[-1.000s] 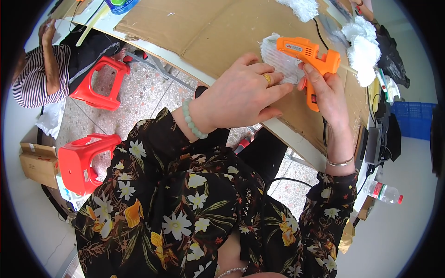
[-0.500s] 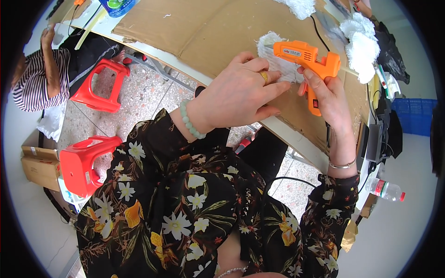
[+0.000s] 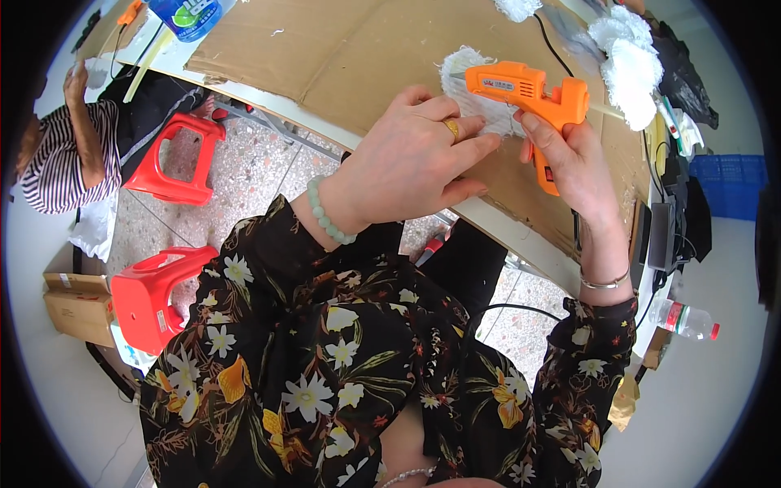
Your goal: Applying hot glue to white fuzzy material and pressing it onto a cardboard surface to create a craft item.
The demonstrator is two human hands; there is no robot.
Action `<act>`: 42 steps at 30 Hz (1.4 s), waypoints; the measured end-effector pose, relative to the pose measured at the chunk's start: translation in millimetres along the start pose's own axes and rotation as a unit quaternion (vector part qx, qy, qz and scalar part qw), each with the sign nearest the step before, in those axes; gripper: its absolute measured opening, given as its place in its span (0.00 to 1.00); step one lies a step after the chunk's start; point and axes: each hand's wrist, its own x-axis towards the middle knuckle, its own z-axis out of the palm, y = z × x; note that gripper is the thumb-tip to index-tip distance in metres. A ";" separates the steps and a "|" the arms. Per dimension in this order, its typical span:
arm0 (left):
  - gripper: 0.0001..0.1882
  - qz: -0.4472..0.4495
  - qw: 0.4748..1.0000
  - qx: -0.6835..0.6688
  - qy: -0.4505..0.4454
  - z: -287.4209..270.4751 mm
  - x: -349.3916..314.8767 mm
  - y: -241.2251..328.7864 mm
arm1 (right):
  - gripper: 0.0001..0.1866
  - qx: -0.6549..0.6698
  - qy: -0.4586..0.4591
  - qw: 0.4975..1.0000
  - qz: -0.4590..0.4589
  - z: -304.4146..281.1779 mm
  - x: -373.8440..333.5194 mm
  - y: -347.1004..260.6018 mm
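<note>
In my right hand (image 3: pixel 565 159) is an orange hot glue gun (image 3: pixel 508 84), fingers wrapped round its handle and its nozzle pointing left. Under the nozzle lies a white, fluffy-edged knitted piece (image 3: pixel 455 65) on the cardboard. My left hand (image 3: pixel 419 154) is at the near left edge of this piece, palm down. Its fingers are bent but apart, with the thumb away from the index finger. Some left fingertips are hidden behind the hand, so I cannot tell how firmly they touch the white piece. A glue stick (image 3: pixel 606 108) shows at the back of the gun.
Cardboard (image 3: pixel 325 57) covers the table. White fluffy bundles (image 3: pixel 630 77) and a black bag (image 3: pixel 687 85) are at the far right. A blue liquid pouch (image 3: pixel 187 16) stands far left. Beyond the table's left edge are red stools (image 3: pixel 150 297) and another person in a striped top (image 3: pixel 61 154).
Both hands and the glue gun shift slightly left and away from me in the picture. The surroundings shift a little too. The grip on the glue gun stays the same.
</note>
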 end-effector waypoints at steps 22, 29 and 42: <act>0.25 0.002 1.000 -0.002 -0.004 4.4 1.6 -1.9 | 0.18 -0.016 -0.009 0.999 0.048 -9.7 3.1 -5.1; 0.23 -0.002 1.000 0.009 -0.003 0.4 1.8 1.2 | 0.18 -0.010 -0.044 0.998 0.034 -14.3 -4.1 -12.5; 0.26 -0.001 1.000 0.009 -0.021 1.3 1.8 0.2 | 0.19 -0.001 -0.026 1.000 -0.007 -11.6 -2.5 -8.5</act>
